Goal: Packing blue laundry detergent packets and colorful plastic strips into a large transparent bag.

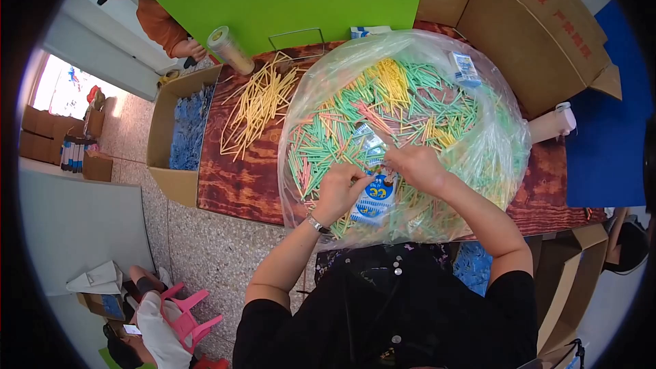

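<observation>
A large clear plastic bag (502, 106) lies spread open on the table before me, full of thin pastel sticks (427, 75) in green, pink and yellow. My left hand (337, 193) is over its near part, thumb and fingers pinched at the edge of a blue-and-white packet (376, 201). My right hand (418, 167) is closed beside the packet's upper end, its fingers curled down; what they hold is hidden. Just beyond the fingers are another small packet (370, 142) and some pink sticks (372, 117).
Loose yellow sticks (263, 106) lie on the reddish wooden table (236, 181) at left, near a clear lidded cup (229, 49). A carton (179, 181) of blue packets stands beyond the left edge. A pale bottle (552, 124) lies at right. A person (160, 24) stands far left.
</observation>
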Motion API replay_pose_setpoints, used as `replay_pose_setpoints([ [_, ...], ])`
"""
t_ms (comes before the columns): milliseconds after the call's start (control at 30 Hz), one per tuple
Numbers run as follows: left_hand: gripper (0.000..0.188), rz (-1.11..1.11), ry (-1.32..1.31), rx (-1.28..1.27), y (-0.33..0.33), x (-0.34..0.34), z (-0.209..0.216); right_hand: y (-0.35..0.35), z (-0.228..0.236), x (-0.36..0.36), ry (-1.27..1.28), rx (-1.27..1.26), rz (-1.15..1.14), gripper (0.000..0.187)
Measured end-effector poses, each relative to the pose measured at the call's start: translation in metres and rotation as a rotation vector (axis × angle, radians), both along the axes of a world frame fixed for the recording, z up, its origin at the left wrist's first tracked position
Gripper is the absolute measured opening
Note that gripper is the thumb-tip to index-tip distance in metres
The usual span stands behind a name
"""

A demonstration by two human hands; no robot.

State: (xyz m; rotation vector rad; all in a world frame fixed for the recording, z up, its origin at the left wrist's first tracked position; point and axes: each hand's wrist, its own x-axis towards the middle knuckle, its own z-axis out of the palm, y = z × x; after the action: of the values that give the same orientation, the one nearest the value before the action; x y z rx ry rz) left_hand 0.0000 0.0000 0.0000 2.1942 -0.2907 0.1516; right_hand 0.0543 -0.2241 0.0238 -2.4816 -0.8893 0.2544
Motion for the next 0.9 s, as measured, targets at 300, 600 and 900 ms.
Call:
replay_pose_setpoints([
  [300, 0.028, 0.191, -0.472, 0.246, -0.015, 0.012, 0.036, -0.016, 0.03, 0.007, -0.295, 0.265, -0.056, 0.03],
  [600, 0.024, -0.199, 0.415, -0.384, -0.017, 0.031, 0.033, -0.004, 0.049, 0.01, 0.044, 0.44, -0.049, 0.026],
  [900, 0.027, -0.071, 0.415, -0.326, -0.023, 0.05, 0.021, -0.02, 0.054, 0.041, 0.133, 0.44, 0.091, 0.034],
])
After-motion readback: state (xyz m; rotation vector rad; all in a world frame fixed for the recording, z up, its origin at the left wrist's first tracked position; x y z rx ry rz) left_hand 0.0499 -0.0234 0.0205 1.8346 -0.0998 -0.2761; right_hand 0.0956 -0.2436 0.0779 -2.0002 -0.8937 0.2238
